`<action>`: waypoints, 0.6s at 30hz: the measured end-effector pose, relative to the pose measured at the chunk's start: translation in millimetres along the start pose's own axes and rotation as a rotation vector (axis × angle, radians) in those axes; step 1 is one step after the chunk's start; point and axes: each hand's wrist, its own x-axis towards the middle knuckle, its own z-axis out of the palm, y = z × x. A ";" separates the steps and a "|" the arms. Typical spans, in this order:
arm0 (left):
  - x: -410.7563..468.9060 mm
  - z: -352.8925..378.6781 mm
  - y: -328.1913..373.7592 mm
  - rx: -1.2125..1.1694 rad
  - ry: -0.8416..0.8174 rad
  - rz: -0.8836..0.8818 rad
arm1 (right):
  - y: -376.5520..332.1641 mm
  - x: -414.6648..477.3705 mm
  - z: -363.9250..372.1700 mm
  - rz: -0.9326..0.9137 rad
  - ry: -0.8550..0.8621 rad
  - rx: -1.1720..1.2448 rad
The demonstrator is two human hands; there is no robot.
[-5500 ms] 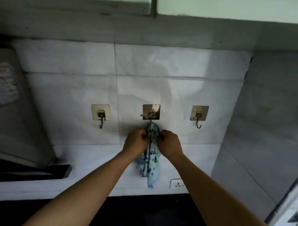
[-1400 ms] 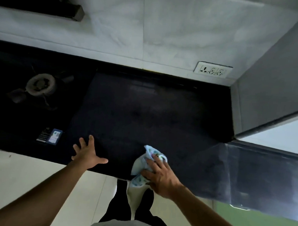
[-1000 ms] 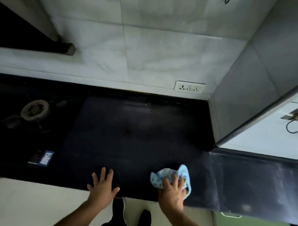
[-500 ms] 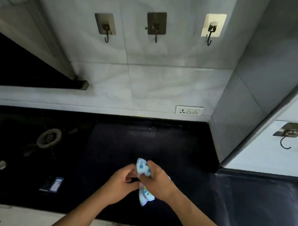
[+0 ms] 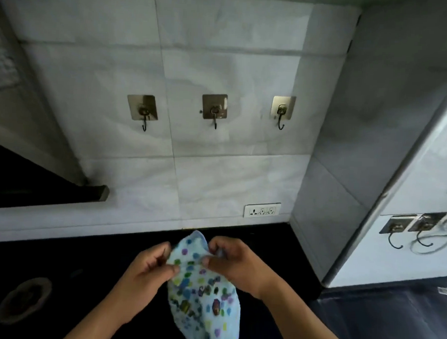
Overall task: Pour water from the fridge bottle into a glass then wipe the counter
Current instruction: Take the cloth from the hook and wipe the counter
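Observation:
A light blue cloth [image 5: 202, 289] with coloured spots hangs in the air above the black counter [image 5: 111, 254]. My left hand [image 5: 146, 271] pinches its upper left edge. My right hand [image 5: 236, 264] pinches its upper right edge, so the top of the cloth is spread between both hands. Its lower part droops toward me. No bottle or glass is in view.
Three metal hooks, the left hook [image 5: 143, 112], the middle hook [image 5: 214, 111] and the right hook [image 5: 282, 111], hang bare on the white tiled wall. A socket plate [image 5: 262, 210] sits low on the wall. A grey side panel [image 5: 346, 149] closes the right. A burner [image 5: 23, 299] lies at left.
The cloth came off the counter, where my right hand was wiping, and is now held up by both hands. My view has tilted up toward the wall hooks.

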 end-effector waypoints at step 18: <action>139.4 -56.7 125.2 0.123 -0.366 -0.112 | -117.6 81.8 -53.7 -0.178 0.211 -0.097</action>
